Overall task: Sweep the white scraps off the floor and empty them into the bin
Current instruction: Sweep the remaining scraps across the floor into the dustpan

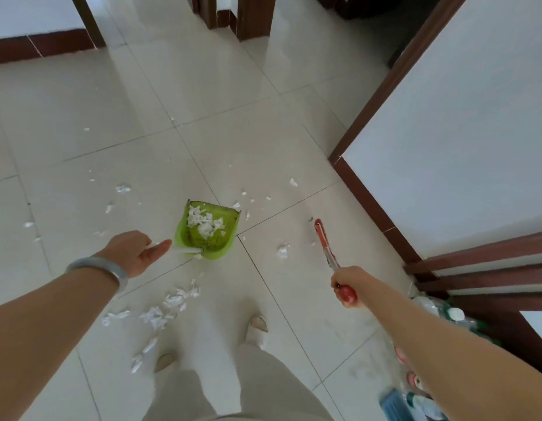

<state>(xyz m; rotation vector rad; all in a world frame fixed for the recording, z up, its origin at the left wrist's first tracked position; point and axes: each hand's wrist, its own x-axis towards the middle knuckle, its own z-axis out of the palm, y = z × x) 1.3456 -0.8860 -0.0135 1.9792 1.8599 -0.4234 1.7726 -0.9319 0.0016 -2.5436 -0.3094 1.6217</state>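
Nearest: beige trouser legs, two pale pointed shoes (259,324) on the tiled floor (263,123).

White scraps (168,306): loose trail just left of the feet, below the left forearm; more scattered around and beyond the pan.

Left hand (135,253), grey bangle (103,265) on the wrist: fingers curled round the pan's white handle, thumb laid along it.

Green dustpan (224,251): just beyond and right of the left hand, between the two hands. It carries a heap of scraps. Long axis runs near to far, open mouth pointing away, handle end toward the left hand. On the floor or lifted: cannot tell.

Right hand (344,281): clenched on the red grip of the broom (324,242). Shaft slants away and slightly left, down toward the floor, well apart from the pan.

Far: white walls with dark brown skirting (367,202).
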